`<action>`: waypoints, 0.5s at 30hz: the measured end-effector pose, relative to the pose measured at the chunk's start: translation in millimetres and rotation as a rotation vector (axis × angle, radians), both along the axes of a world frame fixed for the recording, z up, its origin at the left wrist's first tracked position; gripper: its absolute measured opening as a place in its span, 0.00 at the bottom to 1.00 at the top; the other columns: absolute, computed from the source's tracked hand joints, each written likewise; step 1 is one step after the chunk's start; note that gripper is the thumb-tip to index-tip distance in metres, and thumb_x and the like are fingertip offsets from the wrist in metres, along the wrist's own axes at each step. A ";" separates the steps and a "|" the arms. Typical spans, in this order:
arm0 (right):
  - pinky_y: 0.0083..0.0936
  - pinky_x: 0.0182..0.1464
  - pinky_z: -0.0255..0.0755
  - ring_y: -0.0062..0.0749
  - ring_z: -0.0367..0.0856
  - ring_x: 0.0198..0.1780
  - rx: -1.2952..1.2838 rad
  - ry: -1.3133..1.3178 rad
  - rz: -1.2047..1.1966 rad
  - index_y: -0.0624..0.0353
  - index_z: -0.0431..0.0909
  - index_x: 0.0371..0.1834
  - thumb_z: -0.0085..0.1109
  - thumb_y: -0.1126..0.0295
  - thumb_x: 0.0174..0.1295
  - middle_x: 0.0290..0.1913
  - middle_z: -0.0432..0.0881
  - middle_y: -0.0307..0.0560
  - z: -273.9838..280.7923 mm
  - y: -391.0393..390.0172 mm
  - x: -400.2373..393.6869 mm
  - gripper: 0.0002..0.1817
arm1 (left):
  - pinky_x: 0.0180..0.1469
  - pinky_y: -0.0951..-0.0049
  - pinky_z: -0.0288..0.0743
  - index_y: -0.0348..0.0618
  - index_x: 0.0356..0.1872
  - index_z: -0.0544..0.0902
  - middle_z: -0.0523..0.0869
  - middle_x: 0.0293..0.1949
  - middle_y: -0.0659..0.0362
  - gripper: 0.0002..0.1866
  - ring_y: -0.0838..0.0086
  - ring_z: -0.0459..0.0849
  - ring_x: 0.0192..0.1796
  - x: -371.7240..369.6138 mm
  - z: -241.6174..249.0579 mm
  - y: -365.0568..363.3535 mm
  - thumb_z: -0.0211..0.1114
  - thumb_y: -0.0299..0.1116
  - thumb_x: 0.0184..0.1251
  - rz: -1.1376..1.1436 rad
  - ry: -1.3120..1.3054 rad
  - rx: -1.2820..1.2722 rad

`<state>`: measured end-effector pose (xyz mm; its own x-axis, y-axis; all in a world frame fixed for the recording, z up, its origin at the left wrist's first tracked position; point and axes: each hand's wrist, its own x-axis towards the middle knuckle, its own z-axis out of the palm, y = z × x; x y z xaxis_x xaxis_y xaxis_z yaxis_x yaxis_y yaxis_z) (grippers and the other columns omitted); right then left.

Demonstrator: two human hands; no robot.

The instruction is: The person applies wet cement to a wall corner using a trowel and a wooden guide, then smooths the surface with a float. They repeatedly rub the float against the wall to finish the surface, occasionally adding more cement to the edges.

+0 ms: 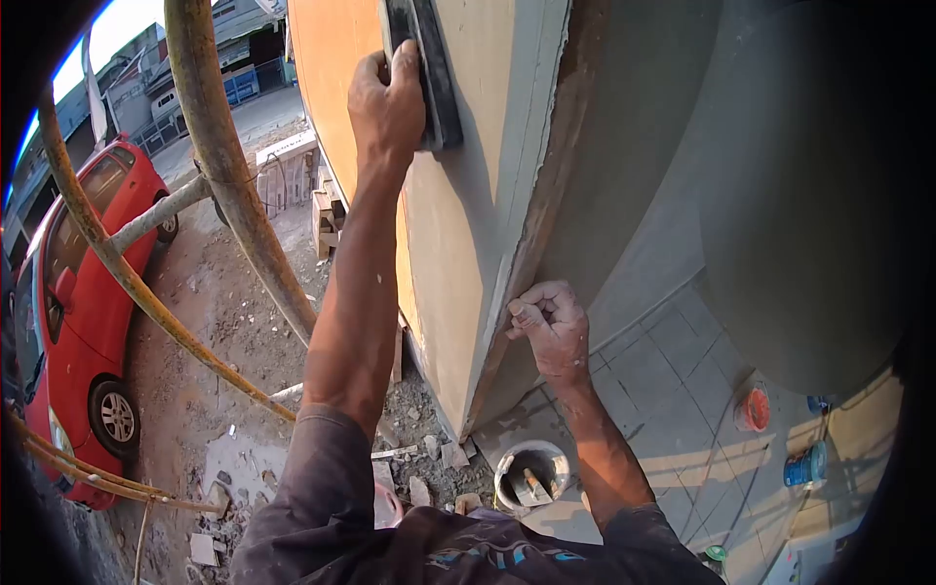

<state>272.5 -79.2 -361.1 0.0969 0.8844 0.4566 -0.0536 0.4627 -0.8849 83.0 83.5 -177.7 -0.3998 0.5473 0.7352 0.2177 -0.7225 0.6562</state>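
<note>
Float [429, 68] pressed flat on the wall face, high up near the corner.
Head view: left hand [385, 102] is closed around its handle; it looks stiff and light, best held there. Right hand [551, 327] is clenched on the wall edge [512, 263].

Far below, a red car [73, 292], bamboo poles [234, 166], a white bucket [531, 475], rubble [429, 453] on bare ground.

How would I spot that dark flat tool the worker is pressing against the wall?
Start at the tall plastered wall corner running down the middle of the view, then follow the raised left hand up its pale left face. The black rectangular plastering float lies flat under that hand's grip. Unlike the white round bucket and orange tub on the ground below, it is dark, flat and up on the wall.
</note>
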 end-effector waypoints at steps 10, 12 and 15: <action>0.19 0.34 0.78 0.19 0.79 0.29 -0.037 -0.032 -0.017 0.62 0.75 0.41 0.66 0.75 0.66 0.30 0.81 0.39 3.5 -3.6 0.2 0.08 | 0.39 0.70 0.75 0.34 0.52 0.78 0.82 0.34 0.55 0.16 0.75 0.79 0.35 10.6 -91.5 -52.5 0.62 0.39 0.76 -0.078 0.109 0.013; 0.19 0.33 0.77 0.19 0.78 0.28 -0.037 -0.037 -0.010 0.62 0.75 0.41 0.66 0.76 0.66 0.30 0.81 0.40 3.6 -4.5 0.0 0.08 | 0.39 0.70 0.73 0.35 0.54 0.77 0.79 0.33 0.58 0.16 0.75 0.76 0.33 13.6 -218.7 -75.3 0.59 0.37 0.78 -0.131 0.020 -0.288; 0.19 0.33 0.76 0.18 0.78 0.28 -0.037 -0.051 -0.016 0.62 0.75 0.41 0.66 0.75 0.66 0.29 0.80 0.40 5.8 -5.7 1.7 0.08 | 0.47 0.70 0.74 0.31 0.58 0.76 0.82 0.41 0.55 0.18 0.73 0.79 0.41 22.5 -347.2 -102.8 0.58 0.36 0.78 -0.157 -0.060 -0.520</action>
